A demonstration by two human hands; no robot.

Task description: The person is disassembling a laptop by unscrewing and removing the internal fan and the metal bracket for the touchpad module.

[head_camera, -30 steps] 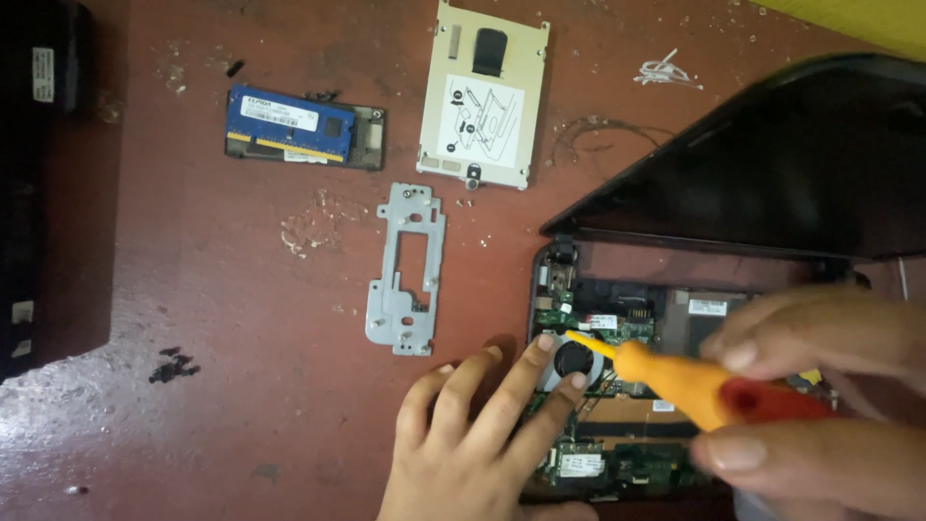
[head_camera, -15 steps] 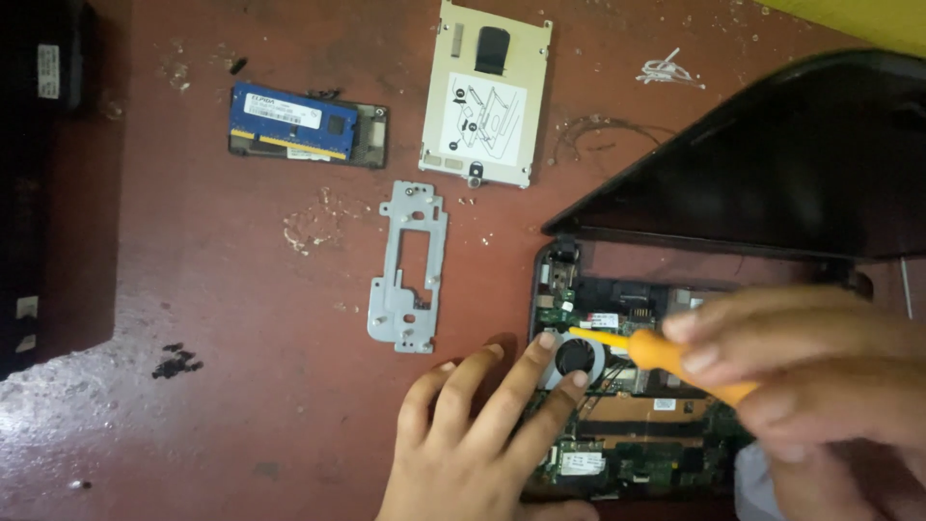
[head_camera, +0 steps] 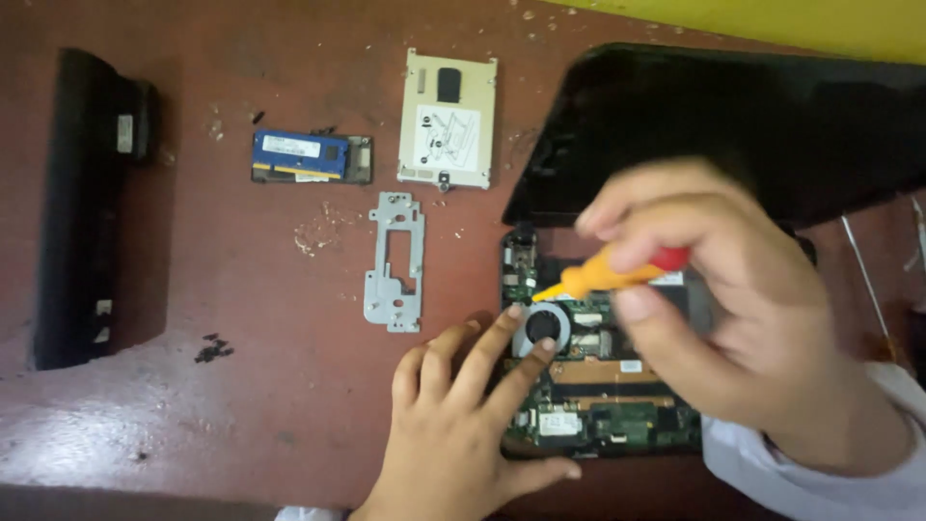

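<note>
An opened laptop lies at the lower right, its green board exposed and its dark lid tilted up behind. My right hand grips an orange and red screwdriver; its tip points down-left at the board's left edge, just above the round black fan. My left hand rests flat beside the laptop, holding nothing, two fingertips touching the fan's rim.
On the red-brown table lie a grey metal bracket, a silver drive caddy, a blue memory module and a long black battery at far left. Small black screws and crumbs are scattered around. A yellow wall borders the back.
My right hand has risen and swung over the board, bringing the screwdriver tip to the board's left edge above the fan. The view shifted right. My left hand stayed on the fan.
</note>
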